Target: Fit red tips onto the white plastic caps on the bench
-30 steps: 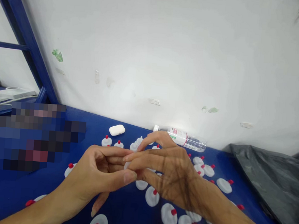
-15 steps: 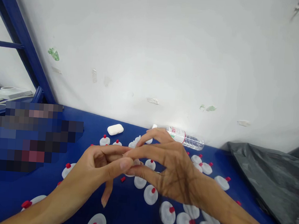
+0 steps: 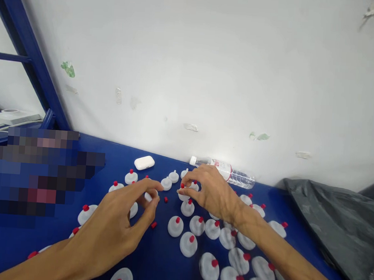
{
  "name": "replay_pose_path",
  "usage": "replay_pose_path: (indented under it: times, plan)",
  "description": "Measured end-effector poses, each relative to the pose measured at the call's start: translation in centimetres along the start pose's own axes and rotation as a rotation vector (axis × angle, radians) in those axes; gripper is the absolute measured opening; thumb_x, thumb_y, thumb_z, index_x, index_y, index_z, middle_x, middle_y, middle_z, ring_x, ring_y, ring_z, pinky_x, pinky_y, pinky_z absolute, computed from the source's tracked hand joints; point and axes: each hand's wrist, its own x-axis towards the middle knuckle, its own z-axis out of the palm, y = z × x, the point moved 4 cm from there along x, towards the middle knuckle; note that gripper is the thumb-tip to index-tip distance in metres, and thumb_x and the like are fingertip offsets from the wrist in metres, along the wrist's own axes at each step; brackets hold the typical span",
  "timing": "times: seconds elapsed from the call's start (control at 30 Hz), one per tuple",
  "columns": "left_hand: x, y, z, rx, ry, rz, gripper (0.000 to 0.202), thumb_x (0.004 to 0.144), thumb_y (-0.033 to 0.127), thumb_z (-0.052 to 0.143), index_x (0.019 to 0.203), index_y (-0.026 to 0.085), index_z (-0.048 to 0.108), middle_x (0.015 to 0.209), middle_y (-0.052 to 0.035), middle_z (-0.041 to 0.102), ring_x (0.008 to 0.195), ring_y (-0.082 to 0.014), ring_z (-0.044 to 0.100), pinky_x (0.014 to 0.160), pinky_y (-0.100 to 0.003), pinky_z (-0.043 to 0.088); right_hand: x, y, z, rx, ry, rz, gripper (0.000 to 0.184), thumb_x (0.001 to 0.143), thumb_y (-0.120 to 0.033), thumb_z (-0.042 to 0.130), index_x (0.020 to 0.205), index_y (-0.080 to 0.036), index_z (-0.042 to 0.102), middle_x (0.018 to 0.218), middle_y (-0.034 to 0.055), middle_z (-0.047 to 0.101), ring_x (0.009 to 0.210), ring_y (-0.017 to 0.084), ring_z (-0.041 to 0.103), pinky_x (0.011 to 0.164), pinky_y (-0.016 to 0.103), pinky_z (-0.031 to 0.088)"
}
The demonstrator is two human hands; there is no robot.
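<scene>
My right hand [image 3: 207, 188] is at the middle of the blue surface, its thumb and forefinger around a white plastic disc with a red cap [image 3: 183, 196]. The fingers partly cover that disc, which is low among others of its kind. To the left hovers my left hand [image 3: 120, 220], thumb and forefinger curved with a gap between the tips and nothing in them. Between the hands lie two loose red caps, one red cap [image 3: 166, 200] farther back and another red cap [image 3: 153, 225] nearer. Just behind is a white disc with a bare spout [image 3: 166, 184].
Several red-capped discs [image 3: 209, 267] spread across the blue surface [image 3: 153, 257]. A clear bottle [image 3: 242, 178] lies along the white wall, and a white rounded case [image 3: 144, 162] sits left of it. Dark grey plastic sheeting [image 3: 325, 226] covers the right side.
My hands, together half a second ago, have separated. The right hand has moved to the disc among the others; the left has drawn back slightly and its fingers have parted.
</scene>
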Motion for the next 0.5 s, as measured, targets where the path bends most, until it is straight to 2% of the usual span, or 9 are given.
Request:
replay_pose_path:
  times: [0.07,0.1,0.2,0.27,0.3,0.37,0.43,0.5]
  plan:
    - [0.1,-0.4,0.0,0.016,0.017,0.02,0.022,0.097,0.036,0.054,0.118,0.034,0.059,0.105,-0.0001,0.062,0.047,-0.004,0.054,0.031,-0.015,0.04,0.0,0.0,0.1,-0.003,-0.025,0.014,0.015,0.087,-0.03,0.079,0.079,-0.025,0.068,0.081,-0.0052,0.074,0.084,0.019,0.061,0.091,0.044,0.04]
    - [0.1,-0.5,0.0,0.018,0.024,0.023,0.023,0.096,0.036,0.055,0.119,0.035,0.06,0.111,-0.0024,0.059,0.054,-0.006,0.058,0.031,-0.014,0.042,0.0,0.1,0.2,-0.005,-0.033,0.019,0.015,0.087,-0.03,0.079,0.079,-0.025,0.068,0.081,-0.0052,0.075,0.084,0.02,0.061,0.092,0.044,0.04]
    - [0.2,-0.7,-0.1,0.006,0.071,0.018,0.022,0.094,0.04,0.061,0.115,0.037,0.067,0.12,-0.0051,0.055,0.073,-0.0127,0.066,0.028,-0.011,0.041,0.1,0.4,0.3,-0.006,-0.05,0.029,0.013,0.088,-0.031,0.078,0.08,-0.025,0.069,0.083,-0.0052,0.077,0.086,0.02,0.063,0.093,0.043,0.04]
    - [0.1,-0.7,0.0,0.039,0.083,0.052,0.02,0.095,0.038,0.061,0.113,0.036,0.069,0.128,-0.0053,0.05,0.069,-0.0092,0.065,0.028,-0.011,0.038,0.1,0.6,0.3,-0.007,-0.053,0.031,0.012,0.089,-0.031,0.077,0.082,-0.025,0.07,0.084,-0.0055,0.078,0.088,0.02,0.065,0.094,0.043,0.04]
    - [0.1,-0.7,0.1,0.071,0.075,0.096,0.02,0.097,0.035,0.058,0.113,0.035,0.069,0.128,-0.0048,0.049,0.064,-0.0059,0.062,0.029,-0.011,0.038,0.1,0.6,0.4,-0.007,-0.053,0.031,0.012,0.09,-0.032,0.076,0.082,-0.025,0.07,0.084,-0.006,0.078,0.088,0.019,0.065,0.095,0.043,0.039]
    - [0.1,-0.8,0.5,0.148,0.018,0.192,0.025,0.1,0.025,0.049,0.117,0.034,0.065,0.113,-0.0015,0.054,0.057,-0.0034,0.058,0.036,-0.015,0.041,0.1,0.7,0.4,-0.01,-0.057,0.024,0.013,0.091,-0.035,0.075,0.082,-0.026,0.07,0.084,-0.0073,0.079,0.088,0.019,0.067,0.098,0.043,0.039]
    - [0.0,-1.2,1.2,0.218,-0.077,0.249,0.031,0.102,0.019,0.042,0.121,0.032,0.062,0.094,0.0025,0.059,0.057,-0.0067,0.06,0.046,-0.021,0.047,0.1,0.7,0.4,-0.02,-0.056,0.011,0.016,0.091,-0.04,0.073,0.081,-0.027,0.071,0.083,-0.0081,0.078,0.088,0.019,0.068,0.099,0.043,0.039]
    - [-0.1,-1.8,1.8,0.301,-0.178,0.264,0.032,0.102,0.016,0.04,0.124,0.03,0.059,0.089,0.002,0.065,0.065,-0.0138,0.067,0.054,-0.028,0.052,0.1,0.8,0.1,-0.044,-0.028,0.005,0.019,0.095,-0.043,0.068,0.084,-0.028,0.072,0.085,-0.0062,0.078,0.089,0.02,0.068,0.099,0.044,0.04]
